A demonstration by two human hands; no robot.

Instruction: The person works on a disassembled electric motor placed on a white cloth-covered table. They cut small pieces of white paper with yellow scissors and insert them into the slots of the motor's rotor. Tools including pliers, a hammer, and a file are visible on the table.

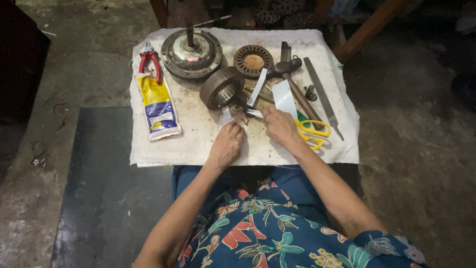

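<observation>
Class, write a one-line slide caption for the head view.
Two hands, left hand and right hand, handle white paper strips beside a metal stator ring.

small white paper strip (226, 115) pinched in my left hand (227, 144), second white strip (255, 113) flat on cloth, touching my right hand (280, 126)

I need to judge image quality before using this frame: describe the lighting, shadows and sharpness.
Head view: light falls mainly on the white cloth, leaving the floor corners dark; mild glare on the yellow-and-blue pouch; soft shadows beside the left hand and right hand; the middle is fairly sharp, the top edge murky; wide-angle bending toward the edges.
</observation>
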